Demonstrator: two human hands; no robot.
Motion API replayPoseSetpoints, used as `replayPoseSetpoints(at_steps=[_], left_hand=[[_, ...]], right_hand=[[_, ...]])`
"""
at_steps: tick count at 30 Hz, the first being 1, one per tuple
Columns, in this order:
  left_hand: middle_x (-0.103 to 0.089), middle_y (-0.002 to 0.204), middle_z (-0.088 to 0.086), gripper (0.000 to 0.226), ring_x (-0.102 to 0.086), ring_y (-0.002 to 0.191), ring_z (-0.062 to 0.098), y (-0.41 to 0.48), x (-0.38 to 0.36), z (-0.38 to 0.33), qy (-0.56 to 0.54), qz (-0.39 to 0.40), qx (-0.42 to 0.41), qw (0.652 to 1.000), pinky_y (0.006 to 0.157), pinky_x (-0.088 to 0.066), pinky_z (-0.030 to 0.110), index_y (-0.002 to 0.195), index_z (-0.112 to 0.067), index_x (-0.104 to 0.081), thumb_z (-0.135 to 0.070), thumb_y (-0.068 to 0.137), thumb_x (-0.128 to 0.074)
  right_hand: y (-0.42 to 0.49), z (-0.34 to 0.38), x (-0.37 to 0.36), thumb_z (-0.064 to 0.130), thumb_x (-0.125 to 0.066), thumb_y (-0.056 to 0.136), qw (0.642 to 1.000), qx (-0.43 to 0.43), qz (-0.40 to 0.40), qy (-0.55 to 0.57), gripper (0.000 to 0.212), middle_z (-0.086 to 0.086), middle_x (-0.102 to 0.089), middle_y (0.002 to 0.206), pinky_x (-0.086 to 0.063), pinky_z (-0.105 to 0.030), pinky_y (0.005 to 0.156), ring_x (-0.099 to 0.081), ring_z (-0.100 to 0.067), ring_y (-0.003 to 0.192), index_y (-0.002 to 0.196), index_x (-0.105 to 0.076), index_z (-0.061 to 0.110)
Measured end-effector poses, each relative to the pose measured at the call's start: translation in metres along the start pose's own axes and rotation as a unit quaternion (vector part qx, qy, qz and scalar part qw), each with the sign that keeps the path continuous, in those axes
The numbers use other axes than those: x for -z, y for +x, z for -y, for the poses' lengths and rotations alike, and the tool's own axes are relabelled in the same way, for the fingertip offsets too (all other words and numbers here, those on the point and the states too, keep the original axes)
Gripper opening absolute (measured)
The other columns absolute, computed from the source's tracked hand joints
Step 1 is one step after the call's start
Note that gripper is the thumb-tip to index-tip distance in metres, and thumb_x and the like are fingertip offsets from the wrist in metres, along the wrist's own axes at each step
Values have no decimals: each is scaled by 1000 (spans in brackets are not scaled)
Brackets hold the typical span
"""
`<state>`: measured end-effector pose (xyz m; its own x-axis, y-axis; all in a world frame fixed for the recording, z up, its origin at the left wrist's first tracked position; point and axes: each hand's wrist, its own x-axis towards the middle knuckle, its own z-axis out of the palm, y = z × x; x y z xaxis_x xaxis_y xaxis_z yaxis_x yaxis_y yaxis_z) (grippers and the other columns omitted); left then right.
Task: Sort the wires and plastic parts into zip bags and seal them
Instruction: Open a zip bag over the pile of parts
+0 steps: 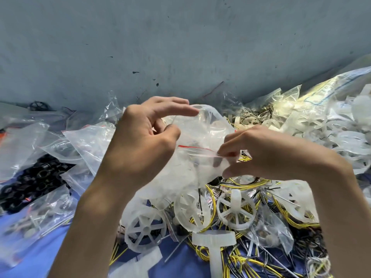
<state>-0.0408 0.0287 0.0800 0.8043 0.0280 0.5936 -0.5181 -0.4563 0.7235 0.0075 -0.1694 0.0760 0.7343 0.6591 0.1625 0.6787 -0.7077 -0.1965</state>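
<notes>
Couldn't really tell what sat inside the zip bag (202, 135), just hazy white shapes behind crinkled film. The left hand (138, 145) covered its left side and the right hand (267, 155) hid its right corner; both forearms (96, 227) ran off the bottom edge. The T-shaped white plastic part (213, 240) got cut off there too. Toward the left side of the blue sheet (36, 269), a bag of small parts (40, 217) was too blurred to identify. The woven sack (331, 85) ran off the right edge.

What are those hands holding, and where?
A clear zip bag: the right hand pinches its red-lined zip strip, the left hand holds its left side.
</notes>
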Motion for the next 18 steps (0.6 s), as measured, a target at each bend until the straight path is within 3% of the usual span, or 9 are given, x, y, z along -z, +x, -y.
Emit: replayPoseSetpoints(at_steps=[2,5,7,9,11,13,15,18], left_hand=[[-65,100,-30,36,-39,50,4,0,-1,1,5,14,-5,1000,57,-41,10,84,-39,-72,-14,70,-51],[-57,81,-33,37,-50,60,-2,0,0,4,35,48,-19,998,60,-40,5,101,-51,-62,-28,73,-60],[-55,98,-31,51,-56,76,-6,1,1,8,60,77,-20,995,64,-43,6,116,-58,-49,-41,71,-65],[-47,117,-28,70,-53,94,-12,2,0,15,88,109,-25,990,71,-47,7,129,-58,-37,-54,67,-70],[-43,122,-25,89,-47,104,-14,3,-1,19,125,143,-26,981,79,-48,11,138,-54,-27,-69,61,-69],[-42,125,-21,99,-46,107,-10,2,-3,21,159,167,-17,973,91,-48,21,143,-52,-19,-72,54,-60],[-41,129,-18,98,-46,108,-5,3,-6,21,182,182,-6,966,96,-47,30,144,-50,-17,-70,59,-60],[-42,135,-14,82,-47,107,-3,3,-8,21,186,188,-2,964,97,-46,34,144,-48,-23,-58,73,-64]], right_hand=[[0,2,2,35,-74,76,1000,13,-23,8,10,17,-56,80,-41,-19,71,-49,8,80,79,-66,40],[-3,4,10,36,-76,71,996,19,-87,28,19,14,-54,81,-49,-34,79,-52,-2,81,68,-57,41],[-7,2,16,37,-76,67,993,18,-110,46,21,11,-56,84,-51,-39,79,-57,-10,84,68,-55,41],[-11,-1,21,44,-73,64,991,16,-118,62,19,12,-57,84,-53,-38,78,-59,-13,81,68,-55,41],[-13,-4,23,53,-66,60,990,13,-122,73,18,13,-58,80,-54,-35,77,-58,-10,77,69,-57,41],[-13,-3,23,50,-70,58,986,7,-130,102,23,12,-61,74,-55,-35,76,-58,-10,73,73,-61,36],[-11,-4,26,44,-71,58,986,-4,-123,116,26,14,-63,70,-55,-34,77,-60,-7,70,79,-62,32],[0,-3,37,32,-77,67,990,2,-123,63,20,16,-63,63,-48,-14,69,-60,1,65,80,-63,33]])
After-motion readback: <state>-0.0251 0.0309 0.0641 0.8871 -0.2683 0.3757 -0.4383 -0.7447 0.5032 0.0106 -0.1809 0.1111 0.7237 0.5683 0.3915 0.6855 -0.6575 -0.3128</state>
